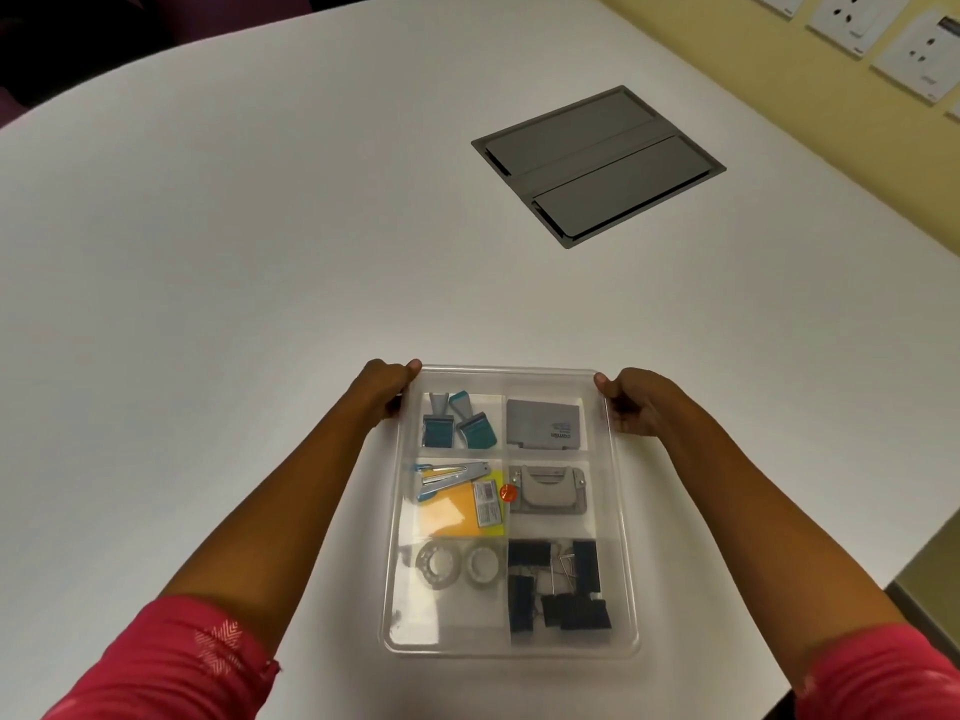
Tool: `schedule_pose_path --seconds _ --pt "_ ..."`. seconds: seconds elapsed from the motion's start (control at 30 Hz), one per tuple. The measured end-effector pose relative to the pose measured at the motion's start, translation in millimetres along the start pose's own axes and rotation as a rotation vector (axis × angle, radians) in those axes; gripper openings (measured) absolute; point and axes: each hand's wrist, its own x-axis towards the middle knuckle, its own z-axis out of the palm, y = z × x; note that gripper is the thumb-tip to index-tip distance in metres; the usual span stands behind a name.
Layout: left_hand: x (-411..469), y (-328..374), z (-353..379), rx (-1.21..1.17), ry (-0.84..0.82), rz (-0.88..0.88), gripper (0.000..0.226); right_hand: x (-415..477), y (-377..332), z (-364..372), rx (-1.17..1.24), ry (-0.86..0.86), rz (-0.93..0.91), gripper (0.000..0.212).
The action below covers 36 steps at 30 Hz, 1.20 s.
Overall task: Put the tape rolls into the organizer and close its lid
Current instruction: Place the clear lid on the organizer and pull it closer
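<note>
A clear plastic organizer (511,651) lies on the white table in front of me, with its transparent lid (509,374) lying flat over the compartments. Two clear tape rolls (439,563) (483,563) rest side by side in the near left compartment. My left hand (387,389) grips the far left corner of the organizer, thumb on top. At the far right corner, my right hand (631,402) holds it the same way.
Other compartments hold stamps (457,420), a grey box (543,423), a stapler with yellow notes (457,491), a hole punch (548,491) and black binder clips (556,584). A grey cable hatch (597,166) is set into the table far right. Wall sockets (852,18) line the wall.
</note>
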Motion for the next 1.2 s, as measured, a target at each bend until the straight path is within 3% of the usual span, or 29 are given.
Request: schedule_pose_path --seconds 0.1,0.2,0.3,0.57,0.93,1.2 --pt "-9.5 -11.8 3.3 0.124 0.145 0.188 0.037 -7.7 14.3 2.2 -0.127 0.011 -0.300 0.023" --pt "-38.7 -36.6 14.3 0.237 0.294 0.458 0.045 -23.2 51.7 7.7 -0.436 0.236 -0.702 0.049" --pt "-75.6 -79.7 27.5 0.289 0.306 0.638 0.057 -43.5 101.8 17.7 -0.625 0.348 -0.970 0.065" --pt "-92.8 -154.2 36.8 0.715 0.360 0.694 0.065 -45.5 166.5 28.7 -0.831 0.424 -1.003 0.071" --pt "-84.3 -158.4 38.7 0.651 0.344 0.717 0.069 -40.9 168.1 30.5 -0.867 0.448 -1.010 0.073" --pt "-89.9 -156.7 38.0 0.517 0.318 0.783 0.062 -52.0 168.4 30.9 -0.672 0.452 -1.041 0.069"
